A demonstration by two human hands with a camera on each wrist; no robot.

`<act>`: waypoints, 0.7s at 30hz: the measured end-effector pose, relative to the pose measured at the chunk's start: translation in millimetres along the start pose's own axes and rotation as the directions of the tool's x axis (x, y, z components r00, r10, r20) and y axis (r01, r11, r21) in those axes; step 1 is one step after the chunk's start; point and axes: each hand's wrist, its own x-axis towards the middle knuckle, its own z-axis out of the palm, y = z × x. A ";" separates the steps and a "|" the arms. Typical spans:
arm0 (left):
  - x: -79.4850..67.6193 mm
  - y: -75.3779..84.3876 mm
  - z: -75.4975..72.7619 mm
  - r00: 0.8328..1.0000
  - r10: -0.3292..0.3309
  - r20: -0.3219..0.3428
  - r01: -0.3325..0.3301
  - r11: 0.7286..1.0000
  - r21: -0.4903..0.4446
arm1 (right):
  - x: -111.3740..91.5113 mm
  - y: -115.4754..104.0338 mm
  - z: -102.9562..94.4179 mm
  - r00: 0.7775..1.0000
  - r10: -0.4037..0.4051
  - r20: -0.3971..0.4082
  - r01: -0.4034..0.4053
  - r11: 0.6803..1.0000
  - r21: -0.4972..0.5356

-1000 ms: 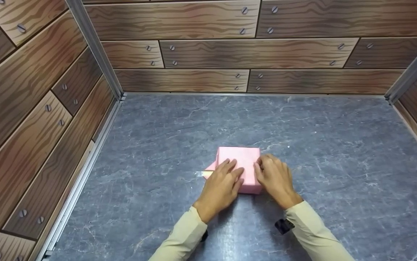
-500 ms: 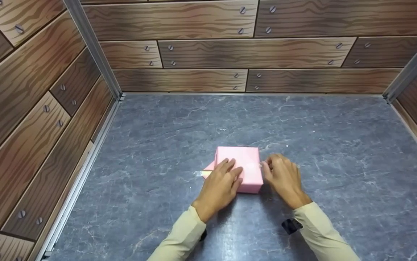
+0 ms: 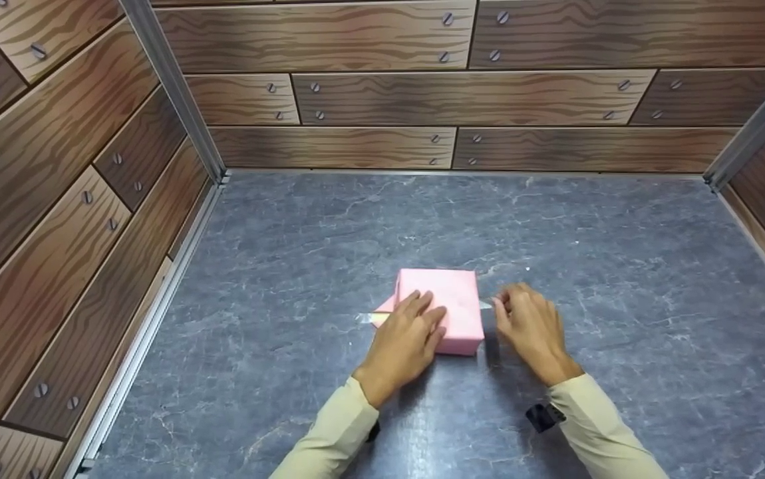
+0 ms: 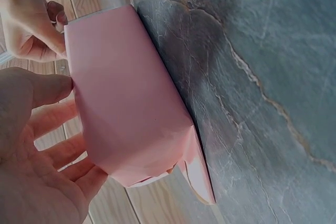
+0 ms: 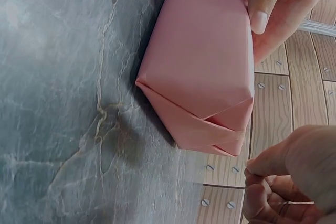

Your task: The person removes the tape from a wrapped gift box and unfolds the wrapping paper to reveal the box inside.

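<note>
A box wrapped in pink paper point(image 3: 446, 313) lies on the table. My left hand point(image 3: 404, 346) rests on its top, fingers spread, and in the right wrist view the thumb point(image 5: 259, 20) lies along the top edge. A loose pink flap point(image 4: 197, 179) sticks out at the box's left end, with a piece of clear tape point(image 3: 363, 319) on it. Right of the box, my right hand point(image 3: 530, 327) pinches the end of a clear tape strip point(image 3: 485, 305) that reaches to the box's side. The right wrist view shows crossed paper folds point(image 5: 210, 129) at that end.
The grey marbled tabletop point(image 3: 329, 233) surrounds the box. Wood-patterned panels point(image 3: 382, 100) with metal edging stand at the back and both sides. A small white speck point(image 3: 527, 269) lies beyond my right hand.
My right hand has moved right, away from the box's side, and the tape strip now shows between them. The left hand has stayed on the box, which has hardly moved.
</note>
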 end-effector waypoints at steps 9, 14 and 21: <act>0.4 0.8 -1.9 1.000 -0.014 0.028 0.015 1.000 -0.009 | -1.7 9.0 -5.5 1.000 0.008 -0.007 -0.008 1.000 -0.008; 0.2 1.1 -1.4 1.000 -0.018 0.023 0.018 1.000 -0.002 | -3.0 17.0 -11.0 1.000 0.023 -0.015 -0.023 1.000 -0.014; -0.2 0.9 -0.5 1.000 -0.010 0.011 0.010 1.000 0.016 | -3.3 17.7 -13.6 0.999 0.034 0.006 -0.034 0.999 -0.020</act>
